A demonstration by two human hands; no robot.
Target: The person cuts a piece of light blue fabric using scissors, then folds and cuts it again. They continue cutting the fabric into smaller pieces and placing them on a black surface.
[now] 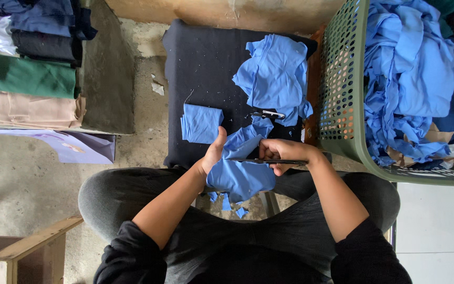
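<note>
Blue cloth [240, 176] in both hands, basket [342, 105] holding blue fabric [411, 68]

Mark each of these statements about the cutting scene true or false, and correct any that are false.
1. The right hand holds scissors against a piece of blue fabric. True.
2. The left hand rests flat on the floor. False: it grips the blue fabric's edge.
3. A green perforated basket full of blue cloth stands at the person's right. True.
4. The small folded blue piece lies on a white board. False: it lies on a dark cloth-covered surface.
5. Folded fabrics are stacked at the upper left. True.
</note>
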